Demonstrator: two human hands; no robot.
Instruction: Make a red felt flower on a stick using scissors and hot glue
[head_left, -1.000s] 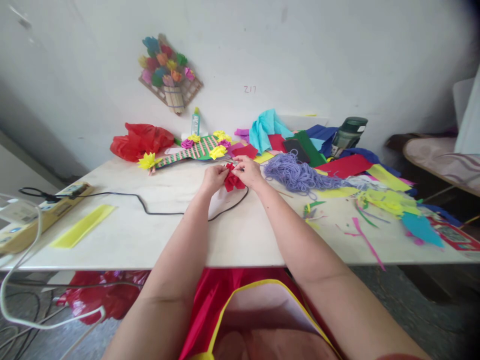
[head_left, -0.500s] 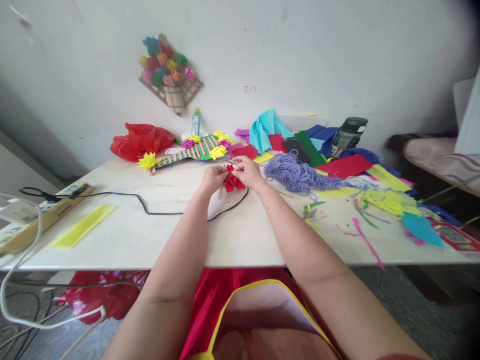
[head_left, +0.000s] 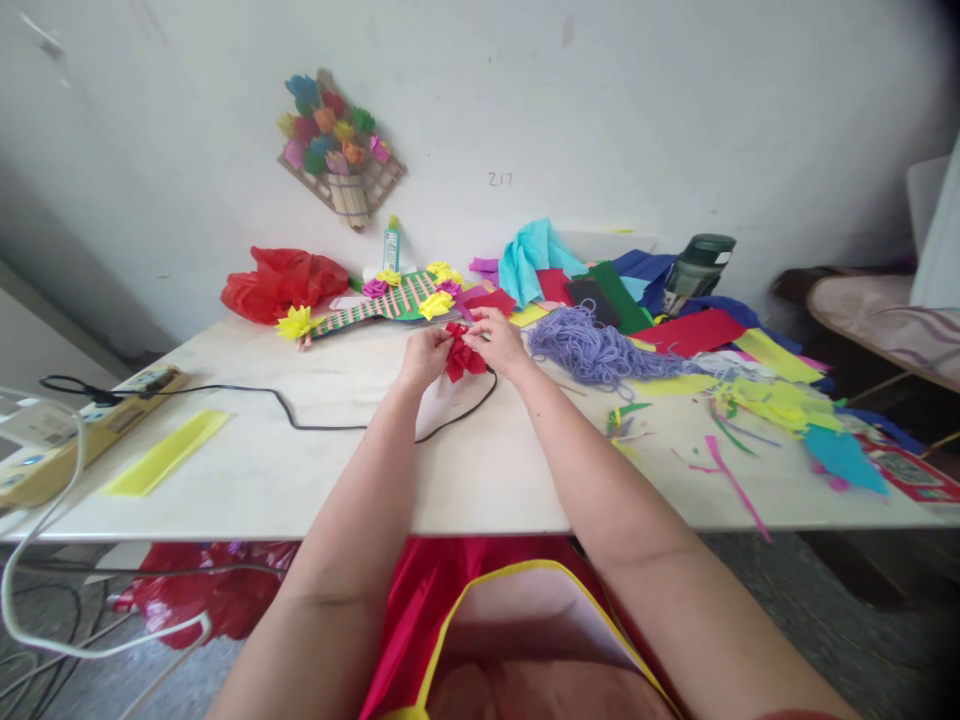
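My left hand (head_left: 424,356) and my right hand (head_left: 496,342) meet over the middle of the white table (head_left: 465,470). Both pinch a small red paper flower (head_left: 460,356) held between them, fingers closed on its petals. Just behind the hands lies a green and pink woven paper board (head_left: 390,298) with yellow and purple paper flowers on it. A heap of purple yarn (head_left: 592,350) lies right of my right hand.
A black cable (head_left: 300,415) runs across the table to a power strip (head_left: 82,425) at the left. A yellow strip (head_left: 166,452), a red plastic bag (head_left: 281,280), a glue bottle (head_left: 391,243), a green jar (head_left: 696,268) and coloured paper sheets and scraps (head_left: 772,395) lie around.
The red flower has been lifted and turned slightly between the hands; both hands stay in nearly the same place.
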